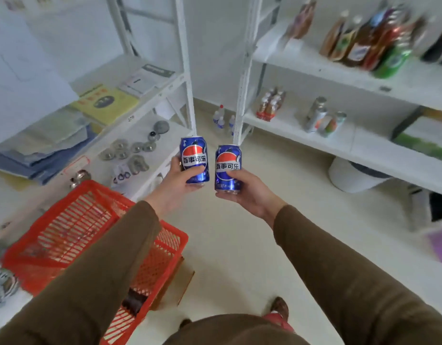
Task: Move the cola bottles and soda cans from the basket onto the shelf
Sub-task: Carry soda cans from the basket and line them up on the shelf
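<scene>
My left hand [176, 184] grips a blue soda can [194, 156] upright, thumb across its front. Beside it my right hand [245, 189] holds a second blue soda can [228, 165] from below, also upright. Both cans hang above the floor, between the two shelf units and apart from each other. The red plastic basket [65, 220] sits at the lower left under my left forearm; a dark object [134, 301] shows inside its near end. The white shelf [302, 135] at the right carries bottles and cans on its boards.
The upper right shelf board holds several bottles [379, 43]. On the lower board stand small bottles [269, 105] and cans [324, 118]. The left rack [130, 135] holds papers and metal parts. Water bottles [223, 119] stand on the floor, and a white bucket [351, 175] is under the right shelf.
</scene>
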### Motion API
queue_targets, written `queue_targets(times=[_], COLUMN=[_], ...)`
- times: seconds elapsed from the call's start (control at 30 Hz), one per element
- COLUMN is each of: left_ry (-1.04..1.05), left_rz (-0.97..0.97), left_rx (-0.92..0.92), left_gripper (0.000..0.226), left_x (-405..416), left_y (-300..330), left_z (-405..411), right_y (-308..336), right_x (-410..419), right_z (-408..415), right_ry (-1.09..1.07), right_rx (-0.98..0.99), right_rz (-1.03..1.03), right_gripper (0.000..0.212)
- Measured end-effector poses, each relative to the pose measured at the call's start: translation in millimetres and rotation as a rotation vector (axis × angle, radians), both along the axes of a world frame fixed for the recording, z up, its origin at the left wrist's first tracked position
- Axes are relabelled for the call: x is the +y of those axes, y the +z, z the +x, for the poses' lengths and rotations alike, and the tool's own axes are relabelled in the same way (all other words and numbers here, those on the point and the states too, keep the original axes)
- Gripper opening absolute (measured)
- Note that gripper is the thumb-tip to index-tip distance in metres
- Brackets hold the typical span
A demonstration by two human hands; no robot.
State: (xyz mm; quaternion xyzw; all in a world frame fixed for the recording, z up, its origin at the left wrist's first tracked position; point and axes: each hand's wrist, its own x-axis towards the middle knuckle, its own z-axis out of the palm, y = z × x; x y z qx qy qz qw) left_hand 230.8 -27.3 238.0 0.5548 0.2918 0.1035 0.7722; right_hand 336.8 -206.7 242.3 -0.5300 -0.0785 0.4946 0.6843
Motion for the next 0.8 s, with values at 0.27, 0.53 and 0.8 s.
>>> queue_targets(times=[0.27,0.53,0.8], left_ry=[-0.35,-0.524,-0.643], left_rz=[0.025,-0.016,0.017], left_rx=[-0.05,-0.049,-0.067], left_gripper=[0.061,0.068,0.059], left_x=[-184,-354,-441], left_y=[15,13,7], left_z=[176,324,466], right_y=[24,31,20], right_x=[-196,-377,-469], right_z=[127,247,370], right_ry=[-0.243,-0.518,-0.697], right_rx=[-0.191,-0.232,-0.253], right_rz=[-0.075,-0.162,-0.144], right_gripper=[0.035,0.067,0.055])
